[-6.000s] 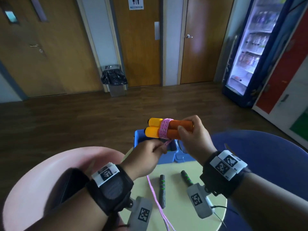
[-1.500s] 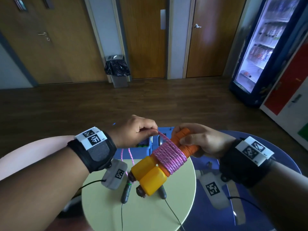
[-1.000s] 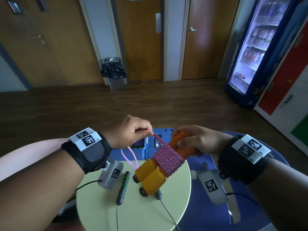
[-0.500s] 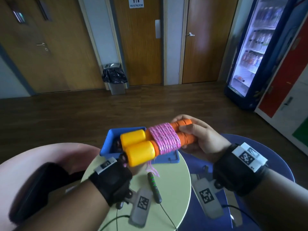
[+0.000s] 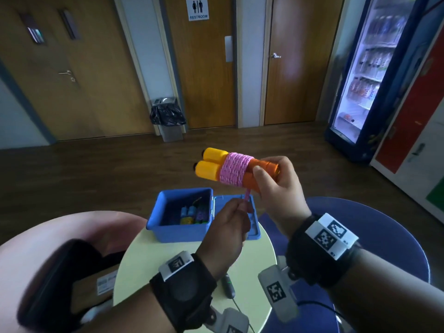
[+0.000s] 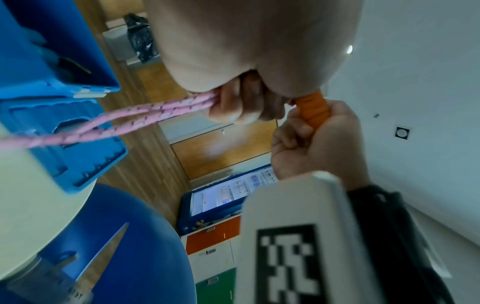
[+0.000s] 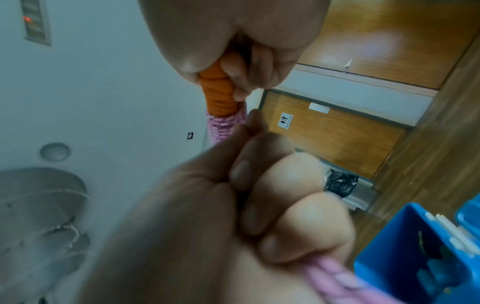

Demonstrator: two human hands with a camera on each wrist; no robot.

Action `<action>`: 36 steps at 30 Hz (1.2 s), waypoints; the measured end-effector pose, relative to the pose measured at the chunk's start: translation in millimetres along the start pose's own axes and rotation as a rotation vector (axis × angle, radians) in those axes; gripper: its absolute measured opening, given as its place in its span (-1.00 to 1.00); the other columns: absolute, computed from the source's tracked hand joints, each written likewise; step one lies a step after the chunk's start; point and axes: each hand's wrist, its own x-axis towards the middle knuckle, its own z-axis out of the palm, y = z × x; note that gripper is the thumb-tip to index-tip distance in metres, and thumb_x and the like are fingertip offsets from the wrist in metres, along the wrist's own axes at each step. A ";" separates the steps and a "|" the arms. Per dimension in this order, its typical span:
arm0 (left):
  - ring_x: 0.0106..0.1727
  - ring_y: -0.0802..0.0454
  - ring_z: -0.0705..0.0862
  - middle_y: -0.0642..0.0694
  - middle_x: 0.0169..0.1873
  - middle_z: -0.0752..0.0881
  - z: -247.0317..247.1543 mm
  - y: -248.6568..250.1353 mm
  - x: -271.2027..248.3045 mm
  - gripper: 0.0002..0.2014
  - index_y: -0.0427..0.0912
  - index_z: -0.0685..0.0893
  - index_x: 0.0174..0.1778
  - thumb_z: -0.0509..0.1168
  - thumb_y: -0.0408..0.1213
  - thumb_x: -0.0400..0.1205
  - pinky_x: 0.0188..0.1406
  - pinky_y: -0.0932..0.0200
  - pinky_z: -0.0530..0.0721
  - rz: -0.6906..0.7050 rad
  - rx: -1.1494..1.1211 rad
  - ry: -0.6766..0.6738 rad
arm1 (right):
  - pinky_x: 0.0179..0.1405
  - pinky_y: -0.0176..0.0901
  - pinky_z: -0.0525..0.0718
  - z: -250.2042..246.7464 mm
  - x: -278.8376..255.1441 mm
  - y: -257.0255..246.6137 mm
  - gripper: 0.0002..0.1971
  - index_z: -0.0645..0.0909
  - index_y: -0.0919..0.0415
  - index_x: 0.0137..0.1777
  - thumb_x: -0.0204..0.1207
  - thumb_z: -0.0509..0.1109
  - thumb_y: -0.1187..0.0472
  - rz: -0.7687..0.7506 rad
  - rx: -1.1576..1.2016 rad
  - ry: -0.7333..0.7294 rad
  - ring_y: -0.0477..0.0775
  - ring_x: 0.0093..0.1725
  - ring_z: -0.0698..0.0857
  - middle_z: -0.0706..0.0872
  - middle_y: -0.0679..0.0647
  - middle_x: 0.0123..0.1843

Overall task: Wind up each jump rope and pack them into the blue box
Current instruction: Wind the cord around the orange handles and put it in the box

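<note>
Winding is nearly finished on this rope, by my reckoning. Starting at my left: the blue box (image 5: 177, 227) sits open at the far edge of the round, pale yellow-green table (image 5: 259, 251), its hinged lid folded flat beside it. It is hard moulded plastic with smooth walls, and inside I can make out some small bundled things in blue, yellow and purple, likely ropes already packed, though they are too dim to name.

My left hand (image 5: 228, 227) is lower and nearer me, above the table, its fingers and thumb pinched round the loose tail of the pink cord (image 6: 145, 115). The cord is braided, soft-looking, flecked with darker stitches, and the left wrist view shows it running doubled from my fingertips. Only a short tail remains between that pinch and the coil.

Higher up, above the box, the jump rope handles (image 5: 216, 164) lie side by side: two cylinders with glossy yellow caps and ribbed orange grips, bound at the middle by a tight, even band of pink turns. My right hand (image 5: 276, 186) clenches the orange ends.

A dark handle with green marks (image 5: 228, 284) lies on the table near my wrists, so at least one more rope seems left to wind. This one needs its tail secured, then packing.
</note>
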 end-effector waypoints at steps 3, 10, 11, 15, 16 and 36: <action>-0.43 0.06 0.37 0.06 -0.50 0.42 -7.0 1.8 0.1 -0.73 -0.05 0.64 -0.14 0.11 -0.17 0.81 -0.39 0.12 0.33 0.020 0.180 -0.018 | -0.49 -0.38 0.61 -7.7 2.1 4.1 -0.87 0.49 -0.02 0.06 0.62 0.40 0.11 -0.075 -0.199 0.035 -0.20 -0.29 0.69 0.65 -0.08 -0.17; -0.40 0.17 0.57 0.08 -0.44 0.66 -51.1 13.7 22.3 -0.85 -0.09 0.70 -0.16 0.40 -0.10 0.64 -0.30 0.11 0.58 0.146 0.703 -0.203 | -0.48 -0.29 0.51 -27.5 7.9 16.2 -0.85 0.49 0.00 0.02 0.56 0.39 0.04 -0.134 -0.709 -0.291 -0.06 -0.37 0.64 0.67 -0.05 -0.30; -0.35 0.12 0.63 0.04 -0.40 0.71 -55.5 16.3 24.0 -0.85 -0.04 0.71 -0.10 0.42 -0.04 0.60 -0.25 0.08 0.61 0.150 0.748 -0.229 | -0.47 -0.28 0.53 -27.7 9.4 17.8 -0.85 0.50 0.01 0.01 0.54 0.40 0.04 -0.091 -0.737 -0.345 -0.03 -0.36 0.65 0.68 -0.02 -0.28; -0.43 0.23 0.58 0.16 -0.47 0.66 -60.5 25.7 29.5 -0.80 0.17 0.66 0.13 0.43 -0.05 0.61 -0.42 0.31 0.42 0.231 0.865 -0.344 | -0.29 -0.15 0.69 -25.6 11.7 18.9 -0.85 0.59 -0.02 0.00 0.48 0.41 0.02 0.025 -0.799 -0.563 0.01 -0.20 0.72 0.72 -0.02 -0.11; -0.39 0.24 0.61 0.18 -0.43 0.68 -61.2 26.9 31.8 -0.82 0.20 0.68 0.14 0.41 -0.05 0.62 -0.40 0.34 0.44 0.283 0.901 -0.377 | -0.25 -0.11 0.71 -25.4 11.9 17.7 -0.86 0.59 -0.01 -0.01 0.48 0.42 0.03 0.039 -0.805 -0.605 0.01 -0.18 0.72 0.72 -0.02 -0.11; -0.20 0.00 0.73 -0.18 -0.18 0.80 -61.3 27.6 65.1 -0.82 0.22 0.80 -0.06 0.37 0.14 0.53 -0.16 0.05 0.70 0.093 0.493 -0.438 | -0.55 -0.21 0.48 -57.2 11.6 -9.0 -0.65 0.64 0.24 0.08 0.30 0.41 0.14 0.398 0.031 -0.801 0.02 -0.41 0.59 0.64 0.14 -0.25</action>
